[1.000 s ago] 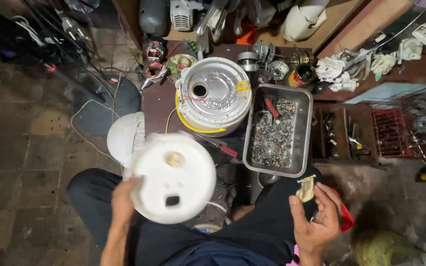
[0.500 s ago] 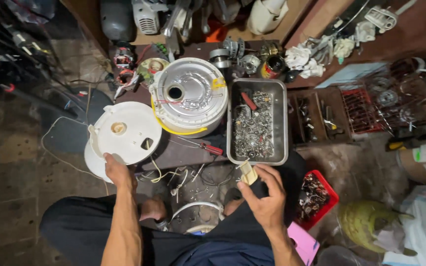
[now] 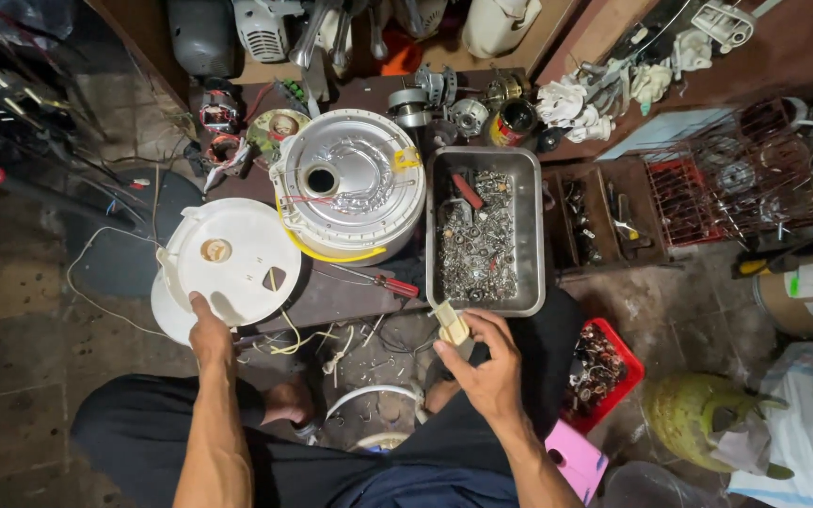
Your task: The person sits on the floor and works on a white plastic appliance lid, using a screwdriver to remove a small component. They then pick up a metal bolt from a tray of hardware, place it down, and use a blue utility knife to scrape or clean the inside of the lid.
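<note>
the left hand [image 3: 211, 331] grips the round white plastic lid [image 3: 231, 263] by its rim, setting it beside the opened silver cooker body [image 3: 350, 183], while the right hand [image 3: 486, 362] pinches a small cream plastic part [image 3: 452, 323] that, by my judgement, needs placing next.

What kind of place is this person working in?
Most likely a small appliance repair workshop: an opened round metal appliance body on the bench, a steel tray of screws and small parts, and loose motors and wires around.

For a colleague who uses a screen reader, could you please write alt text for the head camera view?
Seen from above, a seated person's left hand grips the edge of a round white plastic cover, while the right hand holds a small cream-coloured part. Ahead on a cluttered low workbench sit a round metal appliance body and a steel tray of screws.
</note>
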